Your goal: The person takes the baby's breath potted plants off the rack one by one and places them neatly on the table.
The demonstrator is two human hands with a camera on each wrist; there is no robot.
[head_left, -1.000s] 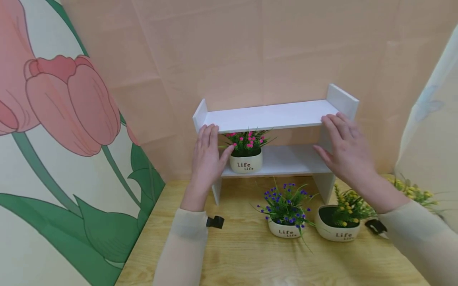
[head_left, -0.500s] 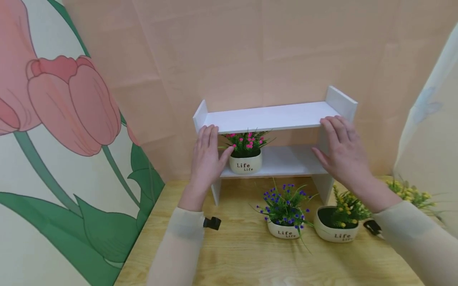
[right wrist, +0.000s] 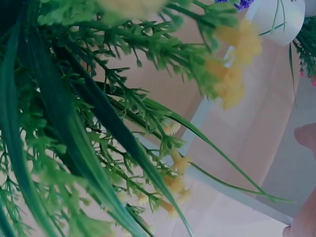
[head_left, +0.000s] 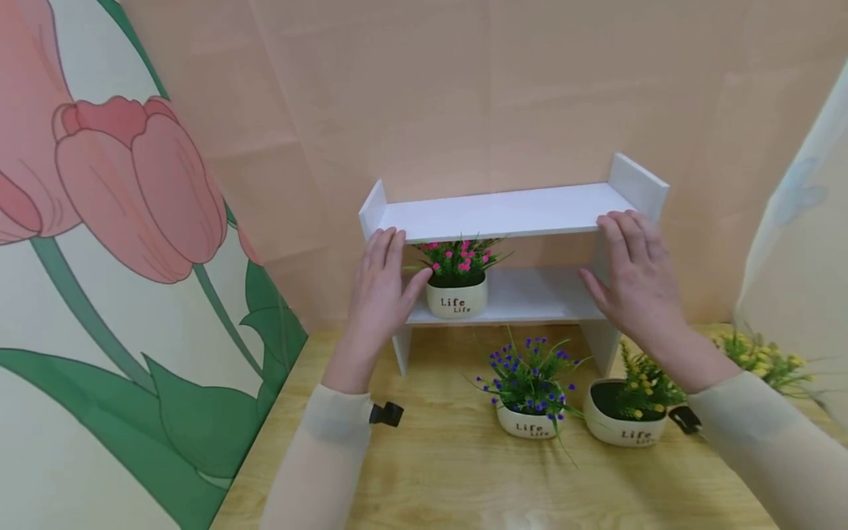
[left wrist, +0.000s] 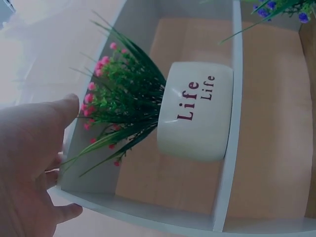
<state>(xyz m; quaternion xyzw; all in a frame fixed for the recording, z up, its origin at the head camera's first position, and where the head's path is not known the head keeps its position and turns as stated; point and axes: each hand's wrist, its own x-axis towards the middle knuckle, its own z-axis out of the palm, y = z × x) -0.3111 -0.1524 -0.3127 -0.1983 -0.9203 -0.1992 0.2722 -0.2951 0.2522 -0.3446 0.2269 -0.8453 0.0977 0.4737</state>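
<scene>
A white two-tier shelf point(head_left: 503, 213) stands against the back wall. My left hand point(head_left: 384, 291) rests at its upper left front corner, fingers fairly straight, thumb spread below the upper board. At the upper right front corner my right hand point(head_left: 636, 283) touches the board's edge in much the same way. On the lower board, toward the left, sits a cream flowerpot point(left wrist: 197, 111) marked "Life" with pink artificial flowers point(head_left: 462, 258). In the right wrist view yellow flowers point(right wrist: 224, 81) cover most of the frame, and only a little of the right hand point(right wrist: 306, 212) shows.
In front of the shelf, a pot of blue-purple flowers point(head_left: 530, 423) and a pot of yellow flowers point(head_left: 626, 430) stand on the wooden table point(head_left: 450, 471). More yellow flowers point(head_left: 762, 361) show behind the right forearm. A tulip-printed panel point(head_left: 165, 199) borders the left side.
Both hands stay at the shelf's upper front corners. The forearms have shifted slightly left, and the head view has moved a little. The pots have not visibly moved.
</scene>
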